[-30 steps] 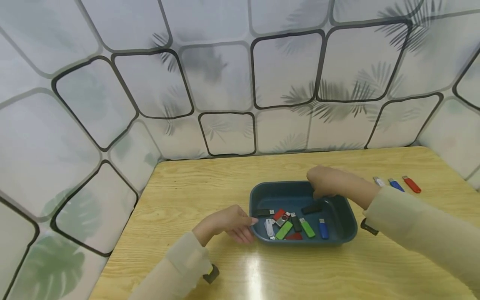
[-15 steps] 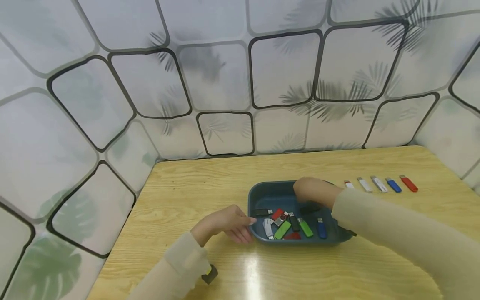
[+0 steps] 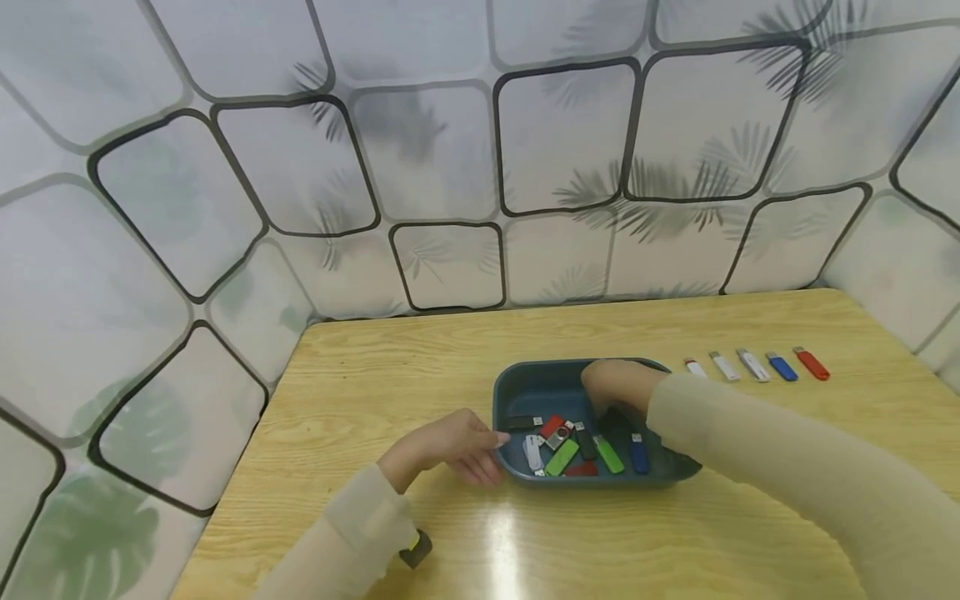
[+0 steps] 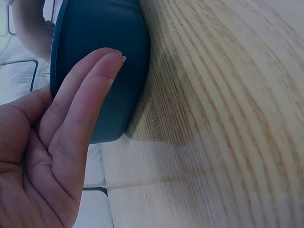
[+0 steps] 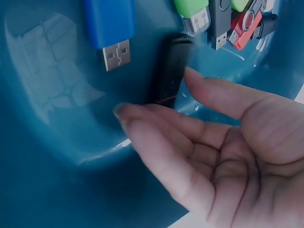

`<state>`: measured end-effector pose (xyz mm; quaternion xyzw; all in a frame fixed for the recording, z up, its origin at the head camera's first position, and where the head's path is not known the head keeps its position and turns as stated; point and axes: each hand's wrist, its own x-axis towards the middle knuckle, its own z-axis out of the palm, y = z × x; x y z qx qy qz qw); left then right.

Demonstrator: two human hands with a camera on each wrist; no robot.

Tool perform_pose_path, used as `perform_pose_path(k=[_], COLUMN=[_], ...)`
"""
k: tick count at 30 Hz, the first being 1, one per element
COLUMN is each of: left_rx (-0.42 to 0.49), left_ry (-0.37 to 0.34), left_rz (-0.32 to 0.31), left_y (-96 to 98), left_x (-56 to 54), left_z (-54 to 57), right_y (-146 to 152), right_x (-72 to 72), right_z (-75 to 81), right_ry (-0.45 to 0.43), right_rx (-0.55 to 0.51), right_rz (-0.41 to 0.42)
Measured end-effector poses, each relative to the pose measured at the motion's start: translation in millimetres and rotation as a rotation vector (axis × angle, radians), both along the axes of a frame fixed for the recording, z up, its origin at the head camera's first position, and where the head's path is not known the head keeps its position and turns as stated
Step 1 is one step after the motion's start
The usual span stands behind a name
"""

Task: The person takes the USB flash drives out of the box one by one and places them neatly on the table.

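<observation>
A dark teal plastic bin (image 3: 536,387) stands on the wooden table with several USB flash drives inside. My left hand (image 3: 447,446) pinches its left wall, thumb over the rim and fingers along the outside, as the left wrist view shows. My right hand (image 3: 618,383) reaches down into the bin's right part. In the right wrist view it holds a black flash drive (image 5: 171,69) between thumb and fingertips. A blue drive (image 5: 111,21) lies beside it. Green (image 3: 609,456), red (image 3: 581,469), white (image 3: 533,452) and another black drive (image 3: 519,422) lie toward the left.
Right of the bin, a row of flash drives lies on the table: a red one (image 3: 812,364), a blue one (image 3: 782,367) and several white ones (image 3: 752,365). A patterned cloth wall (image 3: 442,267) closes off the table's back and sides.
My right hand has moved left and lower into the bin, reaching the black drive. Its forearm has uncovered more of the row of drives. The left hand stays on the bin.
</observation>
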<state>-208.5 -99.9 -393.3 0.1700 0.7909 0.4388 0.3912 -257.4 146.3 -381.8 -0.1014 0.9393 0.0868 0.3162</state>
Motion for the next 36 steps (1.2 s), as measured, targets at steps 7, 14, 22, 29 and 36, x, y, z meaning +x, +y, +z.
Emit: perform_pose_path(k=[7,14,22,29,36], left_rx=[0.012,0.039,0.034,0.014,0.012], left_ry=[-0.007,-0.023,-0.031,-0.031,-0.037], left_rz=[-0.001,0.002,-0.002,-0.013,-0.008], left_y=[0.3,-0.3,-1.9,-1.0,-0.9], left_x=[-0.9,1.0,0.6,-1.7,-2.4], left_z=[-2.8,-3.8,-3.4,-0.7,-0.7], right_y=[-6,-8,-6,1,4], right_x=[1.5,-0.4,5.4,3.8,0.8], right_z=[-1.1,-6.7,5.6,32.0,56.2], right_ry=[0.039,0.044,0.092,0.112,0.082], right_rx=[-0.058,-0.020,-0.107,-0.115,-0.104], right_rz=[-0.006,0.060,0.033,0.055,0.014])
